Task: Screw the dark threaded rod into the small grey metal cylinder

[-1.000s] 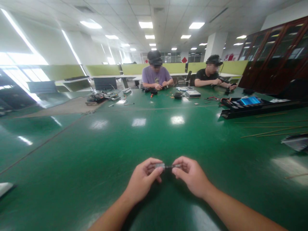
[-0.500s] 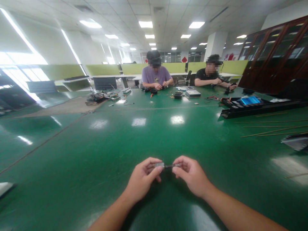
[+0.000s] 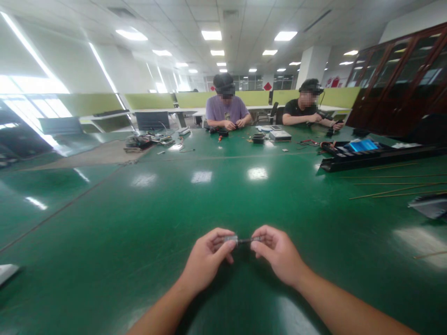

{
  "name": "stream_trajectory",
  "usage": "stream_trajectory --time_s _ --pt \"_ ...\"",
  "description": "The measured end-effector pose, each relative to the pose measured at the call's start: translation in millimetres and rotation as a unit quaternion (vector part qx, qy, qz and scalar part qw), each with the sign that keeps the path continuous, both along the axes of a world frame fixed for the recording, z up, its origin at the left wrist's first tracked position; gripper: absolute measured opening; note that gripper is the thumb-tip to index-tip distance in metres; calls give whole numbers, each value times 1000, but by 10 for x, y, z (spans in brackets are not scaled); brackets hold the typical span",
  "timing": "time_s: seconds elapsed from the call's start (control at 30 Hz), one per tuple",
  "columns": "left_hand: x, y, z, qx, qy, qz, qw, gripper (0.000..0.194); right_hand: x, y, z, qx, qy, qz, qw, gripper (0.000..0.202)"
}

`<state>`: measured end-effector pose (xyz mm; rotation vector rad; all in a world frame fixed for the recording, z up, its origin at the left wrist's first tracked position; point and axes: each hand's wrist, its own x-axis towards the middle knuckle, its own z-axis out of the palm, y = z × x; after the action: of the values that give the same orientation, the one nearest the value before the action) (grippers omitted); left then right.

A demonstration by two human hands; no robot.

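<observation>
Both hands hold a small slim object point(image 3: 244, 241) level above the green table, low in the middle of the head view. Its left part is a silvery grey block, and a thin dark shaft or cable runs from it to the right; its exact kind is too small to tell. My left hand point(image 3: 209, 256) pinches the grey block between thumb and fingers. On the other side, my right hand point(image 3: 277, 253) grips the dark end, its tip partly hidden by the fingers. A short stretch of the dark part shows between the two hands.
The green table point(image 3: 167, 200) spreads out ahead. Thin brown rods point(image 3: 398, 184) and a black tray point(image 3: 377, 158) lie at right. Electronic parts point(image 3: 146, 141) sit at far left, a grey box point(image 3: 280, 135) farther back. Two people point(image 3: 226, 109) work across the table.
</observation>
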<state>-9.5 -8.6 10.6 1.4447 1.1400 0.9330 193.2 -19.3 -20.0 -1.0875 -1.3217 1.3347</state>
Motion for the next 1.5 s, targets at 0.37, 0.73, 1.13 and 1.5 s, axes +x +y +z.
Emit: stream_trajectory --time_s 0.37,0.73,1.13,1.5 --pt "-6 1 -9 2 5 5 1000 32 3 0 14 2 1 -3 1000 18" --pt "-7 4 2 9 23 14 1000 31 2 -10 34 -1 3 -12 1000 18" --pt "-15 6 1 6 19 23 1000 33 8 -13 47 4 12 -23 1000 18" --pt "-4 -5 32 2 8 28 1000 33 14 -2 21 4 18 -25 1000 18"
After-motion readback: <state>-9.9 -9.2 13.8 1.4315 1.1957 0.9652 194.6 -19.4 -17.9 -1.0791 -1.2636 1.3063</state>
